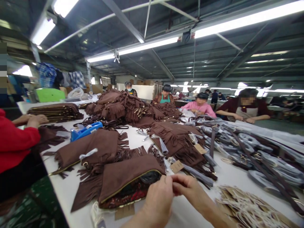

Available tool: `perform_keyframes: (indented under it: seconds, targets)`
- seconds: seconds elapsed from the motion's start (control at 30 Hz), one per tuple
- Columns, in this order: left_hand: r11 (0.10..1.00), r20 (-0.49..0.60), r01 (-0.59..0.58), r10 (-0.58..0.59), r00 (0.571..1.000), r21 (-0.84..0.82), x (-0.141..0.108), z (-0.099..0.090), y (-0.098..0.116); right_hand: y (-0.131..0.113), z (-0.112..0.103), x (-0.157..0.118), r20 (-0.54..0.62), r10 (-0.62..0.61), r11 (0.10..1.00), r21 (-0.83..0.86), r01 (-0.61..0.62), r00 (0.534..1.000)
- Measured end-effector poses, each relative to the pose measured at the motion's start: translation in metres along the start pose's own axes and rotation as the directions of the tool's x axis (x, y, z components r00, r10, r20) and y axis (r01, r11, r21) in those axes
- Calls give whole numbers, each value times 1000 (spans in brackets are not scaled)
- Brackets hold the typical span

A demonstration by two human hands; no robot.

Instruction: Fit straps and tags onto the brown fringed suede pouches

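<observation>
A brown fringed bag [128, 174] lies on the white table with its gold zipper open, showing a dark and red patterned lining. At the bag's right end my left hand [159, 196] is closed, fingers pinched together. My right hand [184, 185] meets it there, thumb and fingers also pinched. Whatever sits between the fingertips is too small to make out. Just beyond the hands is a brown paper tag [177, 166]. Another tag [124, 212] lies partly under the bag's front edge.
Brown fringed bags [116, 107] are heaped at the back. Wrapped straps [258, 158] cover the right side, with corded tags [249, 205] nearer. A blue tape dispenser [86, 130] stands left. A person in a red sleeve [17, 142] works at far left; several people sit opposite.
</observation>
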State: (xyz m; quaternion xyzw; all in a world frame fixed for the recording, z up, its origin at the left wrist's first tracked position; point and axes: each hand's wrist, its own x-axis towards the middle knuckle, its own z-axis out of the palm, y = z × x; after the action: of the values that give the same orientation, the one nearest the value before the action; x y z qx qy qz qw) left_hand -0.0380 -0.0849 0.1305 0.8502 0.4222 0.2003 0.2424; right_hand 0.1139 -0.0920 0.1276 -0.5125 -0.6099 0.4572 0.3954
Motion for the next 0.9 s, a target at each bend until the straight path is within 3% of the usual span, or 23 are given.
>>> perform_keyframes:
  seconds: [0.1,0.2,0.37,0.43,0.53,0.6,0.63,0.7,0.77,0.83,0.9]
  targets:
    - [955,47,49,-66,997,291,4,-6,17,2,4,-4,-122,-161,950,-288,120,979]
    - [929,-35,49,-39,999,366,7,-7,29,0,4,-6,-235,-277,847,-518,121,932]
    - [885,-240,132,-23,970,446,2,-17,22,4,-6,-6,-323,-226,774,-632,-32,919]
    - [851,-257,199,-79,963,486,-9,-40,11,10,-16,-6,-348,-210,743,-664,-82,913]
    - [762,-230,322,-231,946,561,-44,-90,-15,18,-36,-8,-385,-168,724,-673,-151,908]
    - [689,-262,431,-343,902,583,-74,-117,-38,18,-45,-8,-366,-107,766,-623,-158,924]
    - [682,-264,434,-346,901,589,-87,-123,-50,15,-47,-9,-325,-73,810,-571,-134,943]
    - [695,-304,366,-217,927,619,-103,-115,-74,2,-43,-14,-210,-31,913,-405,-58,977]
    - [776,-259,154,13,966,612,-101,-83,-92,-18,-32,-20,-86,-26,979,-206,8,996]
    - [808,-189,-13,153,970,588,-81,-47,-100,-37,-23,-27,-10,-38,999,-39,38,999]
    - [835,-145,-54,158,977,548,-51,-28,-94,-46,-21,-31,-33,-41,997,57,43,999]
